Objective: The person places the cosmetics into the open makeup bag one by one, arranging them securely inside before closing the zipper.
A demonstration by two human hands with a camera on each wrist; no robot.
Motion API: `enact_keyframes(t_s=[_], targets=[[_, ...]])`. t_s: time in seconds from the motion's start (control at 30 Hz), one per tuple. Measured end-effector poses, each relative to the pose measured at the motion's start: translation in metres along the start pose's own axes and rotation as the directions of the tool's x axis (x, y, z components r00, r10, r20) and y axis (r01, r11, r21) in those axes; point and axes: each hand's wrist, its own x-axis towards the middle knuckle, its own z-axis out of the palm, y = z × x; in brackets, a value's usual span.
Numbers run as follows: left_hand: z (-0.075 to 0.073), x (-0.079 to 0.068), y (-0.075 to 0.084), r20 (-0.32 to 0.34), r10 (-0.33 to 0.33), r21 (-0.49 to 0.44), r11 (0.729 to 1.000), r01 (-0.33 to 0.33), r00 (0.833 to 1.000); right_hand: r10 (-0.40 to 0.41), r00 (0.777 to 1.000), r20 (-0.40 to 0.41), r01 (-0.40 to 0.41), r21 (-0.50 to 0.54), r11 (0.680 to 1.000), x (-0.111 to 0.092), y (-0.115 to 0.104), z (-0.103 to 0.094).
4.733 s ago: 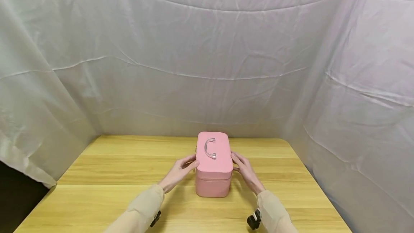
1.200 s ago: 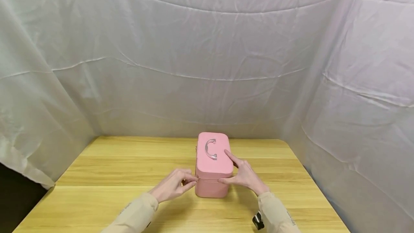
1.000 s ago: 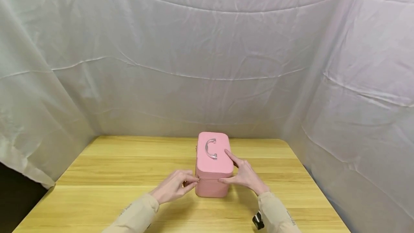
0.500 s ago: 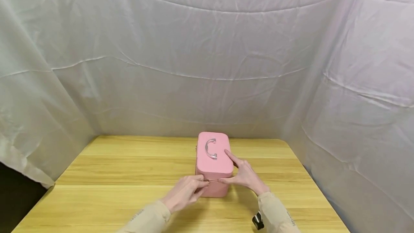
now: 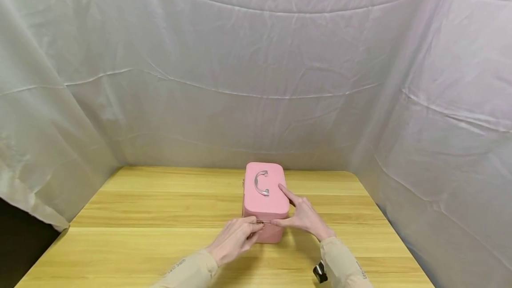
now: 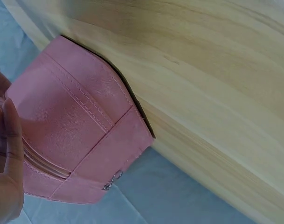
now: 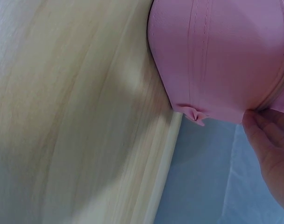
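A pink vanity case (image 5: pixel 264 203) with a silver handle (image 5: pixel 256 184) on its lid stands upright on the table, lid down. At its near end, my left hand (image 5: pixel 236 239) pinches what looks like the zipper pull (image 5: pixel 263 222); the fingertips hide most of it. My right hand (image 5: pixel 306 219) holds the near right corner, forefinger on the lid and thumb on the front by the zipper line. In the left wrist view, part of the zipper (image 6: pixel 44 165) runs along the case side, beside the left fingers (image 6: pixel 12 135). The right wrist view shows the right fingers (image 7: pixel 263 130) against the case near the seam.
The case stands on a pale wooden table (image 5: pixel 160 208). Grey-white cloth (image 5: pixel 248 79) hangs behind it and at both sides. A small metal charm (image 6: pixel 113 179) hangs on one side of the case, and a pink bow (image 7: pixel 193 114) sits on another.
Both hands have left the case's sides. My left hand took hold at the near left corner, then slid right along the front seam. My right hand settled on the near right corner.
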Motion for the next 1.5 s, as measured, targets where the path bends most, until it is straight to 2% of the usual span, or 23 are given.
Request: enact_keyframes(t_s=[0.27, 0.37, 0.47, 0.57, 0.63, 0.73, 0.8, 0.87, 0.93, 1.0, 1.07, 1.17, 1.2, 1.5], targets=[[-0.001, 0.0, 0.002, 0.023, -0.039, -0.016, 0.999, 0.039, 0.999, -0.019, 1.0, -0.009, 0.019, -0.029, 0.999, 0.001, 0.0, -0.001], [0.0, 0.001, 0.001, -0.023, -0.045, -0.062, 0.997, 0.043, 0.999, -0.031, 0.999, -0.009, 0.03, -0.042, 0.999, 0.001, 0.0, 0.0], [0.0, 0.001, 0.0, -0.112, -0.067, -0.161, 0.986, 0.049, 0.991, -0.03, 0.999, -0.01, 0.03, -0.047, 0.998, 0.001, 0.001, 0.0], [0.001, 0.0, -0.001, -0.223, -0.115, -0.265, 0.963, 0.054, 0.968, -0.03, 1.0, -0.002, 0.03, -0.036, 0.999, 0.0, 0.001, 0.0], [0.0, 0.001, -0.002, -0.298, -0.161, -0.308, 0.949, 0.065, 0.941, -0.026, 1.0, 0.002, 0.026, -0.027, 0.999, 0.0, 0.001, 0.0], [-0.001, 0.004, -0.003, -0.362, -0.272, -0.353, 0.925, 0.139, 0.892, -0.016, 1.0, 0.002, 0.016, -0.06, 0.998, 0.0, 0.0, 0.0], [-0.004, 0.006, -0.004, -0.341, -0.381, -0.402, 0.886, 0.233, 0.859, 0.004, 1.0, 0.0, -0.004, -0.088, 0.996, 0.0, -0.001, 0.0], [-0.007, 0.008, -0.004, -0.258, -0.499, -0.475, 0.811, 0.341, 0.827, 0.026, 1.0, 0.004, -0.025, -0.106, 0.994, -0.001, -0.002, -0.001], [-0.009, 0.009, -0.005, -0.139, -0.59, -0.534, 0.721, 0.441, 0.795, 0.048, 0.999, 0.01, -0.046, -0.108, 0.993, -0.001, -0.002, -0.001], [-0.012, 0.01, -0.007, -0.012, -0.641, -0.567, 0.636, 0.523, 0.767, 0.062, 0.998, 0.023, -0.06, -0.092, 0.994, -0.002, -0.003, -0.001], [-0.013, 0.012, -0.01, 0.087, -0.656, -0.574, 0.583, 0.576, 0.75, 0.063, 0.998, 0.03, -0.06, -0.081, 0.995, -0.003, -0.003, -0.002], [-0.013, 0.015, -0.014, 0.161, -0.642, -0.572, 0.558, 0.601, 0.749, 0.046, 0.998, 0.044, -0.044, -0.065, 0.997, -0.004, -0.003, -0.002], [-0.013, 0.015, -0.015, 0.169, -0.636, -0.574, 0.558, 0.6, 0.753, 0.041, 0.998, 0.047, -0.038, -0.064, 0.997, -0.004, -0.003, -0.002], [-0.015, 0.018, -0.024, 0.149, -0.604, -0.576, 0.591, 0.566, 0.783, 0.054, 0.995, 0.078, -0.048, -0.076, 0.996, -0.005, -0.006, -0.002]])
